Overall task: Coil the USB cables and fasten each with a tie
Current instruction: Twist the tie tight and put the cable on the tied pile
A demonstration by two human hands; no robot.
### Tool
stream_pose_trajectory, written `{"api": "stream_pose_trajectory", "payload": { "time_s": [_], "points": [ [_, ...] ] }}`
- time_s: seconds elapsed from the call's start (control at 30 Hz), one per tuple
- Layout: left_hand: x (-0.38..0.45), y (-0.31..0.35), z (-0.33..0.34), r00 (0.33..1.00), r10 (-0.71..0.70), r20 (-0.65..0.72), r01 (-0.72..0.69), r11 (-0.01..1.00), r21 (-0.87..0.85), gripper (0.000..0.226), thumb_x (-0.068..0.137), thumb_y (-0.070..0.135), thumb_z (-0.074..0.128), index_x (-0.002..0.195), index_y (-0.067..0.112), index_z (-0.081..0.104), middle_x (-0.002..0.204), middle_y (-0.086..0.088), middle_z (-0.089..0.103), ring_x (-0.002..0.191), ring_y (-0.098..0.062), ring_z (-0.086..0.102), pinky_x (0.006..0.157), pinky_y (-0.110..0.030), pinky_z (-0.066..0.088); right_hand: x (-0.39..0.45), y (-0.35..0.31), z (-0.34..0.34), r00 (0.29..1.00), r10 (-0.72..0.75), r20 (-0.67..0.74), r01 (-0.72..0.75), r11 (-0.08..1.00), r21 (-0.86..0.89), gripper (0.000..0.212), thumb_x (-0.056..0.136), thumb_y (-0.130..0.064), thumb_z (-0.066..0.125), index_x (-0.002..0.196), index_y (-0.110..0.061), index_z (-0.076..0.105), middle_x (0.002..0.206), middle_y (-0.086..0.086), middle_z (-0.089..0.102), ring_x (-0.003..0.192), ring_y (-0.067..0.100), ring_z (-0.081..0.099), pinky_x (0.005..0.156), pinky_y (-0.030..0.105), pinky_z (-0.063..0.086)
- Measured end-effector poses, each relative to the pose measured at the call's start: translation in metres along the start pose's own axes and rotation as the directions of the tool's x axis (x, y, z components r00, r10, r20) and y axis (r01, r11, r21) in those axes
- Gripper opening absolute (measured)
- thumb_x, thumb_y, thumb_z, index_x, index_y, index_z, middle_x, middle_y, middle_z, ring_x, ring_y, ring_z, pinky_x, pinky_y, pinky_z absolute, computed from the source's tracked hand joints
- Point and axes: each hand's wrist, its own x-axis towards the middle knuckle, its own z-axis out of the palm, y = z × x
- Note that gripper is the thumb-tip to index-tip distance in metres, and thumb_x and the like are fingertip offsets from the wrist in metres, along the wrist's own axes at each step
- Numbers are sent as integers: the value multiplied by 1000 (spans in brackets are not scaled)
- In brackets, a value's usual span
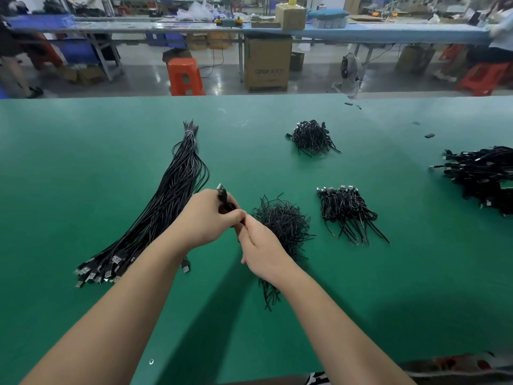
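My left hand (206, 218) grips a coiled black USB cable (223, 198) whose metal plug sticks up above my fingers. My right hand (259, 245) meets it from the right and pinches something thin at the coil; my fingers hide it. Just behind my right hand lies a loose heap of black ties (283, 223). A long tied bundle of uncoiled USB cables (166, 201) stretches across the green table on the left, plugs toward me. Coiled cables sit in a row (347, 209) to the right and in a small pile (312, 137) farther back.
A larger pile of black cables (483, 176) lies at the right edge of the green table (83, 162). Small black scraps (429, 135) dot the far right. Beyond the table stand an orange stool (184, 76), cardboard boxes and another workbench with people.
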Motion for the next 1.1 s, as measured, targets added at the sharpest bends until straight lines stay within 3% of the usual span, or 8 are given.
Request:
{"api": "stream_pose_trajectory", "payload": {
  "time_s": [0.13,0.3,0.4,0.47,0.57,0.67,0.77,1.1],
  "points": [
    [4,0,3,998,-65,-12,63,988,-142,23,85,26,70,62,24,70,56,4,68,45,-8,52,47,-26,42,0,-1,0,992,-96,-81,76,974,-216,37,109,-33,27,121,-11,54,104,5,60,92,25,58,83,46,48],
    [9,-2,13,997,-70,35,78,933,-350,19,89,24,70,72,15,71,54,3,62,43,-10,44,42,-23,35,3,3,-4,977,-129,-167,79,957,-280,33,108,-25,29,116,-8,57,102,8,64,93,30,59,82,45,45],
    [12,-11,20,991,11,136,85,727,-681,6,91,17,71,94,11,70,61,-1,52,44,-12,35,42,-21,29,6,9,-11,973,-100,-207,59,979,-196,28,108,-27,32,97,-15,54,84,2,60,75,22,53,68,39,38],
    [16,-25,25,984,15,176,130,611,-781,22,89,16,71,109,6,66,64,-2,52,46,-13,37,43,-21,31,8,15,-17,970,-44,-240,13,991,-131,30,108,-29,34,82,-16,44,71,-3,50,64,13,45,60,39,30],
    [25,-51,46,990,-123,65,138,915,-379,7,94,18,68,98,22,70,74,5,64,57,-12,50,54,-24,42,10,27,-25,965,35,-262,-45,998,-35,35,108,-35,31,80,-19,45,70,-7,47,62,6,40,62,26,35],
    [26,-74,77,982,-188,32,186,981,45,4,93,22,68,92,26,69,95,5,66,76,-12,58,77,-27,50,11,38,-27,960,95,-265,-89,995,32,36,108,-36,30,77,-24,45,69,-10,45,62,5,40,62,29,34],
    [23,-89,105,975,-211,68,203,972,115,7,93,26,69,99,24,70,101,5,57,86,-15,57,91,-35,50,12,45,-27,955,159,-251,-130,983,128,36,107,-37,31,77,-25,47,69,-9,45,62,11,41,66,33,35],
    [19,-89,130,985,-161,-64,171,962,212,8,94,35,65,91,28,66,91,12,52,79,-13,55,66,-29,43,7,53,-34,958,166,-235,-153,986,71,37,107,-40,29,78,-27,46,72,-11,47,66,7,43,65,29,35]
  ]
}}
